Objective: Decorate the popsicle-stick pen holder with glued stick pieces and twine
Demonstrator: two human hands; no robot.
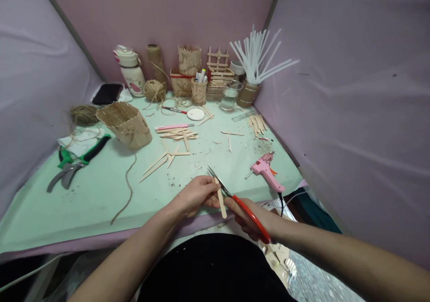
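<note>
Near the table's front edge, my left hand (200,193) pinches a pale wooden popsicle stick (221,204), whose rounded end points down toward me. My right hand (247,217) is wrapped round the red handles of a pair of scissors (250,217). The blades run up and left beside the stick and end just past my left fingertips. Whether they touch the wood I cannot tell. Beyond my hands lie cut stick pieces (168,156) and a pile of sticks (179,134).
A pink glue gun (268,172) lies at right, its cord over the edge. At left are green-handled pruners (75,165) and a woven basket (126,125) trailing twine. Behind stand a bottle (131,73), a water cup (230,97) and a jar of white glue sticks (248,93).
</note>
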